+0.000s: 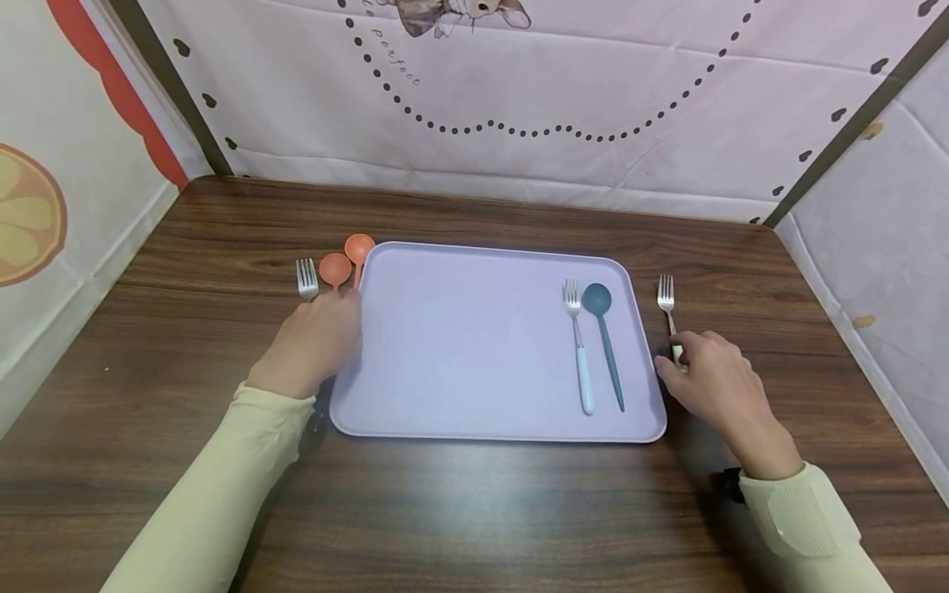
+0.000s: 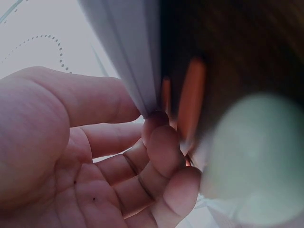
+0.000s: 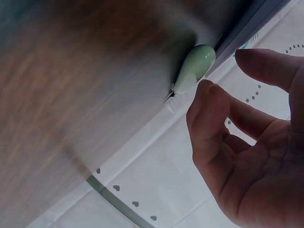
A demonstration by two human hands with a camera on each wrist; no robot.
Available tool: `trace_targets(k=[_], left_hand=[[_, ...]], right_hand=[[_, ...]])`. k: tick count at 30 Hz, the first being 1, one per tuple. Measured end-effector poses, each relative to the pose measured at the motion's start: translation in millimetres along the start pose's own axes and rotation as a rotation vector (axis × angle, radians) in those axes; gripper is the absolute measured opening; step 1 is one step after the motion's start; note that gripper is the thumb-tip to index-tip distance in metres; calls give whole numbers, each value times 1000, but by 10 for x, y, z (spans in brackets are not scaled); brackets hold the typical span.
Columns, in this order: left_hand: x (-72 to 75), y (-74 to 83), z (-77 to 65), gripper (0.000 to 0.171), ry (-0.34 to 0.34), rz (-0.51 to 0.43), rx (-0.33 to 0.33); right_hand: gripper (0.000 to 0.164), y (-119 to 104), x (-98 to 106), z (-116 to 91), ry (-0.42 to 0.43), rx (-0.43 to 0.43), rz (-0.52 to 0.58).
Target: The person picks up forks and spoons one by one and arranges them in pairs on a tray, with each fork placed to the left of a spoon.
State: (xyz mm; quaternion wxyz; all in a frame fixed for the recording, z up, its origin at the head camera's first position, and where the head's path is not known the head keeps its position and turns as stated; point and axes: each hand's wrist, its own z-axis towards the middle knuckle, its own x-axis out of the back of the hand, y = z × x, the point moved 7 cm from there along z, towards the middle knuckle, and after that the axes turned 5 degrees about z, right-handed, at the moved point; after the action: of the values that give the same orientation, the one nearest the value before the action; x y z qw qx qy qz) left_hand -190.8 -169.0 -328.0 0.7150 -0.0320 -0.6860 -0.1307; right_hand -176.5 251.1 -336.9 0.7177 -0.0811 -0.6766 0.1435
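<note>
Right hand (image 1: 715, 375) loosely open at fork (image 1: 667, 309), tray's (image 1: 460, 346) 3 o'clock; left hand (image 1: 315, 342) curled over spoons (image 1: 335, 269). Could nudge tray, scattering cutlery.

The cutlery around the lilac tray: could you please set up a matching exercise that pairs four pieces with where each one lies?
Things:
1. blue spoon
2. white-handled fork
3. two orange spoons
4. green-handled fork

Places:
A. on the table, off the tray's left edge, by the left hand
B. on the table, right of the tray, at the right hand's fingertips
C. on the tray, nearest its right rim
D. on the tray, just left of the blue spoon

Pairs: 1-C, 2-D, 3-A, 4-B
</note>
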Motion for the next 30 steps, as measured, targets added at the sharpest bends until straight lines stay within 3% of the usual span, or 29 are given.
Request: trace_targets(k=[12,19,30], left_hand=[[-2,-3,3,17,-5,6,2],[-2,-1,3,17,-5,1,3],[3,5,-3,16,0,6,-1]], right_hand=[[30,59,16,-3,-17,-14,-27],[13,75,-4,29,-32,46,-17],[20,98,1,53,-40,57,-20]])
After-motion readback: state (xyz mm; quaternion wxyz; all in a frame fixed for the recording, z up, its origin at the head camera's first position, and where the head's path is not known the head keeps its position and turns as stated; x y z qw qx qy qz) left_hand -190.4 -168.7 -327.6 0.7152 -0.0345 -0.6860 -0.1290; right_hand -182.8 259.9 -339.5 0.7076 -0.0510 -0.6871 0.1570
